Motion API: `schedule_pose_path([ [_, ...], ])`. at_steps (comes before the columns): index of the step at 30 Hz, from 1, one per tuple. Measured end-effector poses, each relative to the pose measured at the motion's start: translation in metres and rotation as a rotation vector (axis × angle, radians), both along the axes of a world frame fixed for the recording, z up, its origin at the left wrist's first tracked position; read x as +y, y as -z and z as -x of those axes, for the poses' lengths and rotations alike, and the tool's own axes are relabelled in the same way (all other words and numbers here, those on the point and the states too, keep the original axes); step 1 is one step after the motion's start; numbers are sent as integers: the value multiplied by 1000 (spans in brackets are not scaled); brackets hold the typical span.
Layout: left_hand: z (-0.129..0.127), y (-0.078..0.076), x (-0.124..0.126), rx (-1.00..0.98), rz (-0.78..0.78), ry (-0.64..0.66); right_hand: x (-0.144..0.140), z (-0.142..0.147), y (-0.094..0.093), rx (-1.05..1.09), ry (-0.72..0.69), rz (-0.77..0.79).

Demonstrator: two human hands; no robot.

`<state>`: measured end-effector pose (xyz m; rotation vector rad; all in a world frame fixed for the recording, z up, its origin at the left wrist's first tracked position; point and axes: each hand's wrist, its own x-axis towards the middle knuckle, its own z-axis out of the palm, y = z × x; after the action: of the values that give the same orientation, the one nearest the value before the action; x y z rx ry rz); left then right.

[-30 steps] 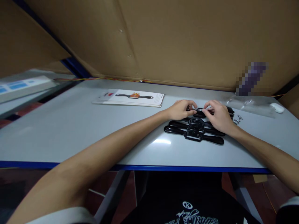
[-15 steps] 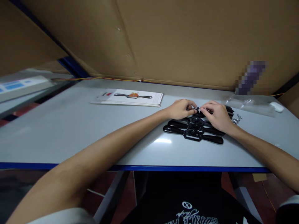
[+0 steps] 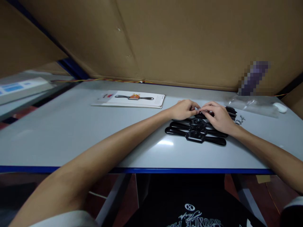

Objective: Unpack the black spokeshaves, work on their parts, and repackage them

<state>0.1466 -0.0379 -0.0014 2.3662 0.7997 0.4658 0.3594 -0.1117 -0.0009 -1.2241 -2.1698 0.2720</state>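
Several black two-handled spokeshave tools (image 3: 195, 135) lie side by side on the grey table (image 3: 71, 132). My left hand (image 3: 183, 110) and my right hand (image 3: 219, 118) meet over the farthest tool, fingertips pinched together on a small shiny part at its middle. My hands hide most of that farthest tool (image 3: 230, 111); only its right handle end shows. The nearer two tools lie free in front of my hands.
A printed packaging card (image 3: 129, 99) with a picture of the tool lies at the back left. Small metal screws (image 3: 240, 119), a clear plastic bag (image 3: 253, 105) and a white object (image 3: 280, 108) sit at the right. Cardboard walls stand behind the table; its blue front edge (image 3: 165, 170) is near me.
My right hand's fingers have shifted slightly left, closing over the small shiny part that showed between my hands a second ago. My left hand has stayed in place.
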Motion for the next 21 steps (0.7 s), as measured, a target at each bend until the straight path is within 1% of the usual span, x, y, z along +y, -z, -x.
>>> schedule_pose_path([
  [5,0,3,-1,4,-18,-2,0,0,-1,-24,-18,-18],
  [12,-1,2,-6,-11,-8,-31,3,-2,0,14,9,3],
  [17,-1,2,-7,8,-27,-38,0,1,-1,6,-7,-4],
  [21,0,3,-7,8,-49,-33,-1,3,-1,6,58,-10],
])
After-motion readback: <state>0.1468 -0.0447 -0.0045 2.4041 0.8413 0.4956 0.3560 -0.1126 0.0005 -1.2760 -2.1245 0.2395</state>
